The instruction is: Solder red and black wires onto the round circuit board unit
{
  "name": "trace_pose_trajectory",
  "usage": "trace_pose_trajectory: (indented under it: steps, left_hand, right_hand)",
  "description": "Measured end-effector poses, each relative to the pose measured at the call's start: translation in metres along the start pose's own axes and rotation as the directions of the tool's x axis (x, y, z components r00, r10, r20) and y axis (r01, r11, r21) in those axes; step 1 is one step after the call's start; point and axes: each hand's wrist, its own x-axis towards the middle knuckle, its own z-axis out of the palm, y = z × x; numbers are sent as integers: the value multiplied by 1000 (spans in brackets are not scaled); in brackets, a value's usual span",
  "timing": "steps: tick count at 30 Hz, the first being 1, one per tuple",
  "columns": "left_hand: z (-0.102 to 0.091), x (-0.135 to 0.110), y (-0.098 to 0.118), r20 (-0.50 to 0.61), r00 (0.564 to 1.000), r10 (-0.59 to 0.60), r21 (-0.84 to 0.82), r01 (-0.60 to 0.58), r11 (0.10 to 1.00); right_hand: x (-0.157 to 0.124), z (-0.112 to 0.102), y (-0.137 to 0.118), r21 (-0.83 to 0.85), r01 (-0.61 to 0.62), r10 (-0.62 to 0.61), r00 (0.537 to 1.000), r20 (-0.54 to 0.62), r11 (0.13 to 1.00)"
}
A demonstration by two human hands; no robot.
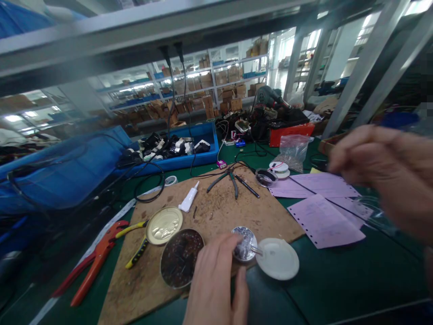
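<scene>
My left hand (218,275) reaches in from the bottom, fingers stretched out and thumb apart. Its fingertips are at the left rim of a small round silver tin (244,244). To the right of that tin lies a white round disc (279,261), with a thin metallic piece (257,250) between the two. A larger open round tin (181,259) with a dark brown, speckled inside sits left of the hand, partly hidden by it. My right hand (382,176) is raised at the right, blurred, its fingers closed in a pinch; anything between them cannot be made out.
On the brown board (223,212) lie a gold lid (165,225), a white tube (189,197), dark-handled pliers (225,180), a black pen (247,186) and yellow-handled pliers (137,253). Red cutters (98,262) lie left. Pink papers (326,221) lie right; a blue bin (206,155) stands behind.
</scene>
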Motion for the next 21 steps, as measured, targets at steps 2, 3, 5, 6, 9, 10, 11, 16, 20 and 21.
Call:
trace_pose_trajectory:
  steps: [2,3,5,6,9,10,11,16,20,21]
  left_hand:
    - [-4,15,-8,162,980,113,153,-138,979]
    - [-5,21,-9,260,958,122,175,-171,970]
    - [-4,33,-8,394,917,64,163,-138,977]
    - [-2,37,-7,422,906,18,150,-89,985]
    - [2,46,0,433,898,-79,104,38,994]
    - [4,48,1,427,898,-109,99,73,992]
    - [6,48,2,416,898,-144,106,109,988]
    - [15,43,-1,261,907,-331,281,256,925]
    - [20,40,-5,104,932,-348,400,281,872]
    - [21,39,-5,67,943,-325,415,270,869]
  right_hand:
    - [9,20,1,8,51,-52,975,217,999]
    - [10,35,2,36,54,-63,945,322,998]
    - [8,63,9,59,12,-37,893,449,998]
    - [7,75,14,65,-15,-18,877,481,998]
    - [5,88,34,77,-80,32,868,495,994]
    - [6,85,39,82,-97,47,879,475,992]
    - [7,80,44,84,-115,66,892,447,990]
    - [15,53,48,80,-218,178,921,346,973]
    - [23,38,39,127,-210,151,917,370,969]
    - [26,35,37,138,-176,116,924,364,975]
